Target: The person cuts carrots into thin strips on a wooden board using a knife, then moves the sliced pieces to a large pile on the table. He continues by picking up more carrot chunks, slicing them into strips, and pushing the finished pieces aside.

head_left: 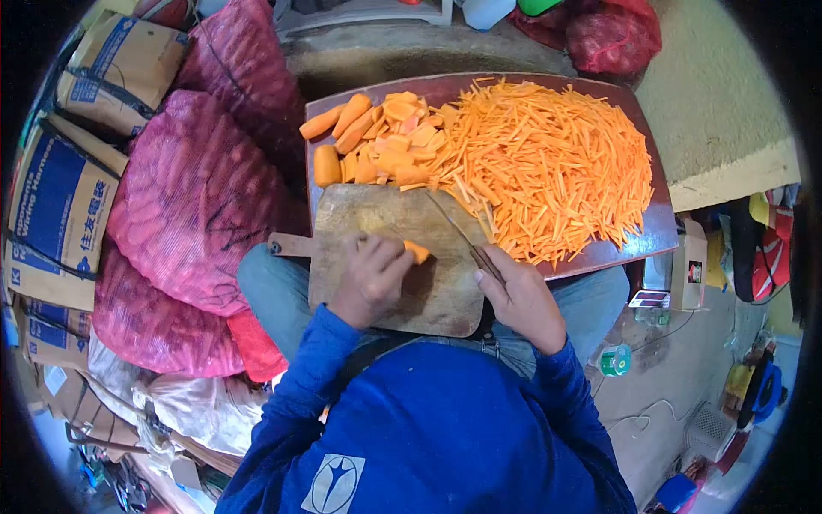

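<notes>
Gripping knife (460,230), right hand (521,295); holding carrot piece (417,251), left hand (374,278).

Head camera: the single view, worn on my head, facing forward and steeply down over my own chest.
Blue shirt (462,428): fills the bottom middle, nearest to the lens.
Hands: my left hand (372,278) and right hand (524,300) show from above and behind, close in, near mid-view.
Cutting board (449,278): seen from almost straight overhead, around the centre.
Table (656,230): farther out than my lap, across the upper middle, its far edge toward the top.
Sides: mesh sacks (201,206) come in at left, floor (651,385) at lower right.
Border: a wide, round field, dark at the corners, outer things bending.
</notes>
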Available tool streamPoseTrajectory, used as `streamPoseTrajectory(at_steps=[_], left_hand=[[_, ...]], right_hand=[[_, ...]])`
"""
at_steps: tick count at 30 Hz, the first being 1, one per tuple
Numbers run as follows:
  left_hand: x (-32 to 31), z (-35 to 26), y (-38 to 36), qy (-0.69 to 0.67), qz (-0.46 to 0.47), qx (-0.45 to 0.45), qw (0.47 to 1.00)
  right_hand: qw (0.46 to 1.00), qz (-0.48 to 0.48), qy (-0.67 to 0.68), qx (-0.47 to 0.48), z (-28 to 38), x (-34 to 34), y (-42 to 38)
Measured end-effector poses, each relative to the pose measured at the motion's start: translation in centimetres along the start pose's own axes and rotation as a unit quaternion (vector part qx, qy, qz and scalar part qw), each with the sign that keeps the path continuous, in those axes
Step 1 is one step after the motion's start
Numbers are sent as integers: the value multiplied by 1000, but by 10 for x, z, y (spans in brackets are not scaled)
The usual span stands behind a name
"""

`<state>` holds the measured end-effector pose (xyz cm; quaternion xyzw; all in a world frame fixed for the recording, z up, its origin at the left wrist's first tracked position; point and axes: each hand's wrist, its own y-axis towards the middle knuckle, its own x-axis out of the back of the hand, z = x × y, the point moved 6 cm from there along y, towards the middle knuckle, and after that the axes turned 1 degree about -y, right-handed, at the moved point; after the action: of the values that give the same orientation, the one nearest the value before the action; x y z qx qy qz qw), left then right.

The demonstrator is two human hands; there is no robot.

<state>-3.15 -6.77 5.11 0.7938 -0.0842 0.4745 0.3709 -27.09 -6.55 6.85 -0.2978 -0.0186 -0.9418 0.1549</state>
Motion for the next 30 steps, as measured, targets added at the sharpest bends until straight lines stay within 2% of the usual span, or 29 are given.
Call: streamPoseTrajectory(at_steps=[1,3,8,10,18,22,24,28,30], left_hand=[[-3,-7,-9,-10,23,3,1000],[-1,-13,-19,-20,22,29,999],[-4,-12,-25,-57,-1,116,992],[-11,-12,-24,-57,40,143,987],[-18,-16,-32,-10,50,100,994],[-24,-17,-32,16,74,70,995],[-23,-17,-31,16,76,69,995],[-22,-18,-30,-5,80,79,994],[-21,-17,-30,-15,67,85,994]], right_hand=[[1000,6,0,1,1,-2,0],[998,56,-19,16,6,-11,-3],[995,94,-20,17,21,-27,-12],[994,106,-27,2,21,-31,-16],[991,112,-66,40,33,-34,-31],[989,121,-86,12,51,-29,-32],[984,151,-95,-21,52,-29,-33],[985,148,-86,-24,35,-46,-16],[987,141,-78,15,38,-54,1]])
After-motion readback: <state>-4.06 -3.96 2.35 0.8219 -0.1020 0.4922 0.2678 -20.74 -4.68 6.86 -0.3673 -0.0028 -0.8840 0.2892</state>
